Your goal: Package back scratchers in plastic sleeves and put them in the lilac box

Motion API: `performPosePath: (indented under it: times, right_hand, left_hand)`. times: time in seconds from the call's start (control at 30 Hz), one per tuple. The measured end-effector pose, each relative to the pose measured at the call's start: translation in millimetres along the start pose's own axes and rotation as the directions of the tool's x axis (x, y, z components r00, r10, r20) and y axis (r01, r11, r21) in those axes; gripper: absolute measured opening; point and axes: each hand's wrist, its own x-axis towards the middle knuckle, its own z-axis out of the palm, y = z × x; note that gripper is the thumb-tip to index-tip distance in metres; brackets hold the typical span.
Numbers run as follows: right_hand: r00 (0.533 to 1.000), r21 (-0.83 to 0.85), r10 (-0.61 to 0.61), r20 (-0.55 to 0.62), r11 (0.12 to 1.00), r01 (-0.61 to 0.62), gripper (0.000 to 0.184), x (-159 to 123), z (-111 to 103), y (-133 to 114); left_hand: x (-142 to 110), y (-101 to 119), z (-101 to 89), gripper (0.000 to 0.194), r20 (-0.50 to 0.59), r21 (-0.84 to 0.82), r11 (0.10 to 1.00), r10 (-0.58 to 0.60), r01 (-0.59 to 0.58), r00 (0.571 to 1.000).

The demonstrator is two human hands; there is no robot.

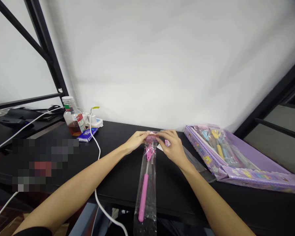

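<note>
Pink hand-shaped scratcher point(145, 181), in clear sleeve point(151, 196), lower centre of frame | long axis: down-frame from the fingers, handle end leaning left | left hand point(137, 140), right hand point(172, 146): fingers pinched on sleeve's top, about equally near

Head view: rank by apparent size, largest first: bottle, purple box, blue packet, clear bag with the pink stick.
1. purple box
2. clear bag
3. bottle
4. blue packet

Bag is nearer the camera than bottle; true sizes may differ.
</note>
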Motion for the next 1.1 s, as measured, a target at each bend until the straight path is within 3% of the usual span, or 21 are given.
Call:
performPosePath:
  times: [0.27, 0.73, 0.97, 1.1]
  right_hand:
    - [0.996, -0.083, -0.047, 0.082, 0.995, 0.054, 0.028, -4.0, -0.4, 3.1]
    - [0.981, -0.118, -0.084, 0.173, 0.987, 0.105, 0.032, -3.9, 1.2, -0.4]
    - [0.993, -0.002, 0.104, 0.048, 0.995, -0.104, 0.02, -1.1, -0.5, -0.8]
    - [0.98, 0.018, 0.196, 0.037, 0.98, -0.196, 0.018, 0.1, -1.1, -0.6]
  left_hand:
    - [1.4, -2.7, 1.2, 0.05, -0.008, -0.095, 0.995, -0.013, 0.012, 1.0]
    - [2.5, -5.8, 0.4, 0.046, -0.047, -0.166, 0.986, -0.026, 0.018, 0.999]
    - [1.8, -0.3, -1.7, 0.051, -0.082, -0.123, 0.991, -0.057, 0.046, 0.995]
    - [0.6, 1.4, -3.2, 0.048, -0.1, -0.046, 0.997, -0.058, 0.054, 0.993]
